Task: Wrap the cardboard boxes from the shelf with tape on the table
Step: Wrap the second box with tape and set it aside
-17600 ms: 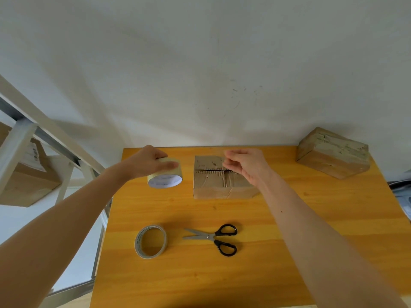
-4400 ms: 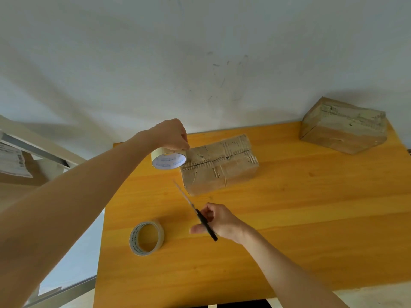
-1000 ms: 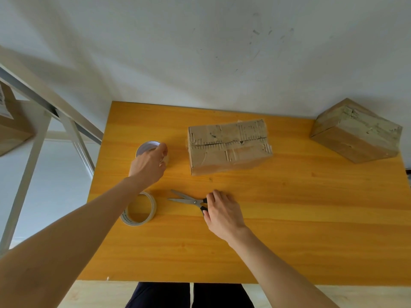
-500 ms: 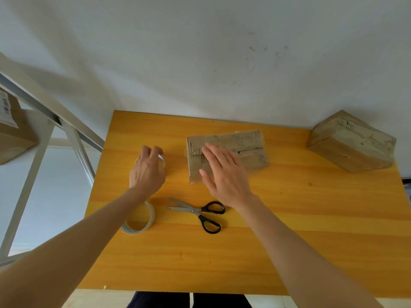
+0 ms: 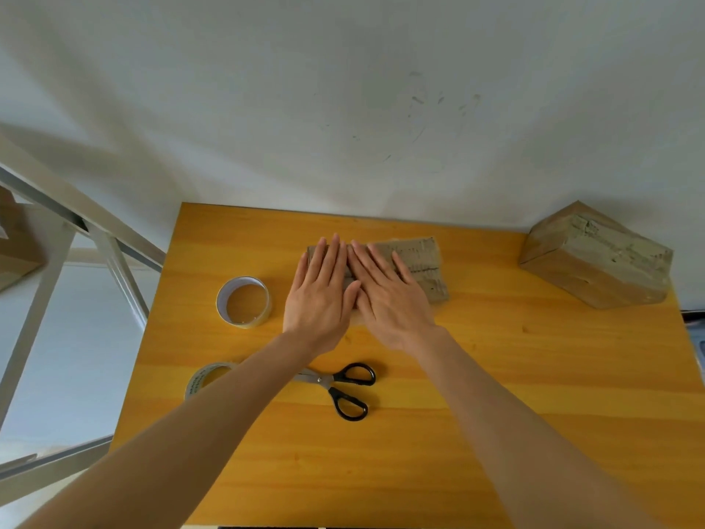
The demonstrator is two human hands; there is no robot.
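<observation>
Head cam: a second ago the left hand (image 5: 316, 299) was on the tape roll (image 5: 223, 299) and the right hand (image 5: 389, 295) on the scissors (image 5: 343, 387). Now both lie flat on the cardboard box (image 5: 423, 269) just beyond the scissors, fingers straight, slightly spread. I'd say smoothing the tape down, box nearly done. Print on the other roll (image 5: 198, 383), left of the scissors, is too small to read.
</observation>
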